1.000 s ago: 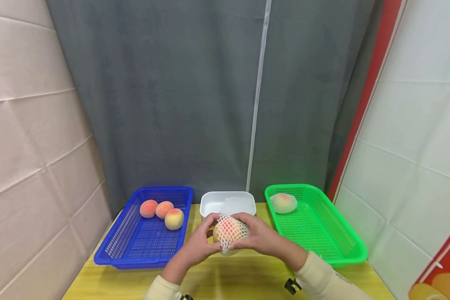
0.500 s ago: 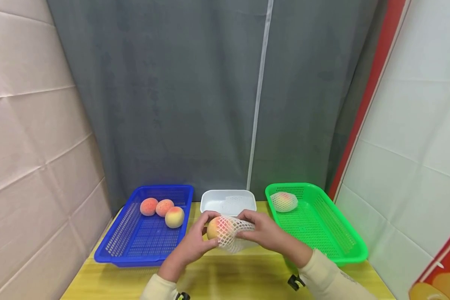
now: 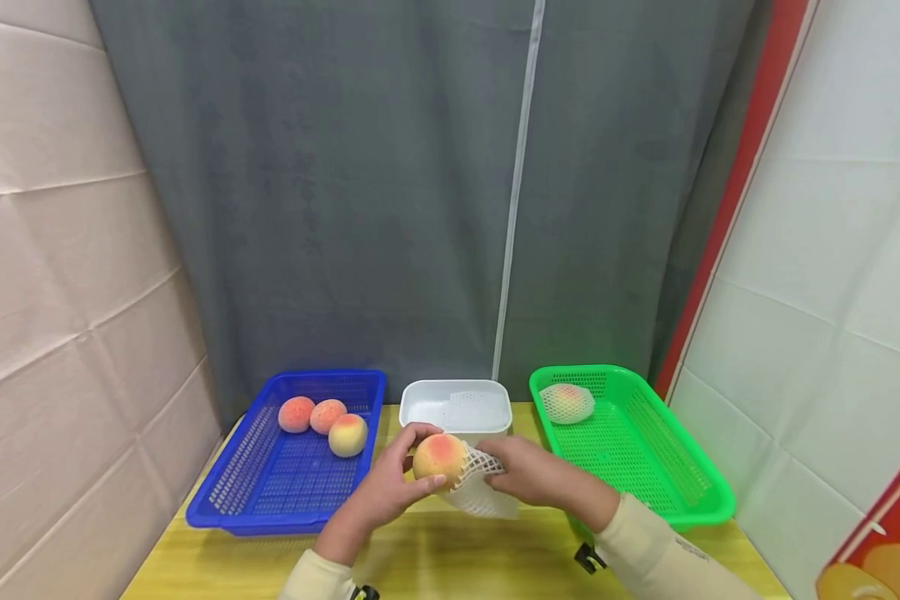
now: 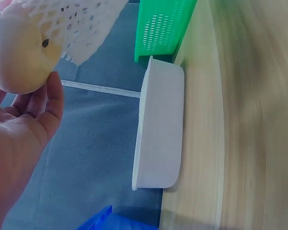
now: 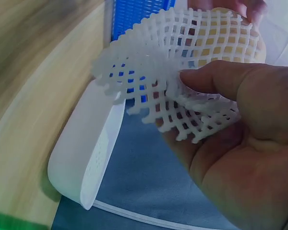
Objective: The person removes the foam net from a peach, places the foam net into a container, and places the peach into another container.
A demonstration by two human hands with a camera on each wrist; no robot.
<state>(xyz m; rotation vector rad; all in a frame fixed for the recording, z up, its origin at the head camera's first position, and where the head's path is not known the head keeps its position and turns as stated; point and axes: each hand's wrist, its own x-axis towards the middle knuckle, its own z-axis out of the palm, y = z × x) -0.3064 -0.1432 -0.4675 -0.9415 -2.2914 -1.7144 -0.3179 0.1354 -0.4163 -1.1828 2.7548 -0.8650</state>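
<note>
My left hand [image 3: 392,482] grips a yellow peach [image 3: 438,462] with a red blush, fingers behind it and thumb along its near side. A white foam net sleeve [image 3: 482,492] covers only the peach's right side and trails off to the right. My right hand [image 3: 528,472] pinches that foam net, its thumb pressing into the mesh in the right wrist view. Both hands are raised in front of the white tub [image 3: 456,403]. The left wrist view shows the peach's small dark stem hole [image 4: 45,43] facing the net.
At left, a blue basket [image 3: 270,506] holds three peaches, among them a yellow one [image 3: 348,435]. A green basket [image 3: 708,492] at right holds one net-wrapped peach [image 3: 567,403]. Netting lies in the white tub. A grey curtain [image 3: 345,208] hangs behind the wooden table [image 3: 450,554].
The foam net has slid rightward off the peach, baring most of it. My right hand has moved slightly right with the net, while my left hand keeps hold of the peach.
</note>
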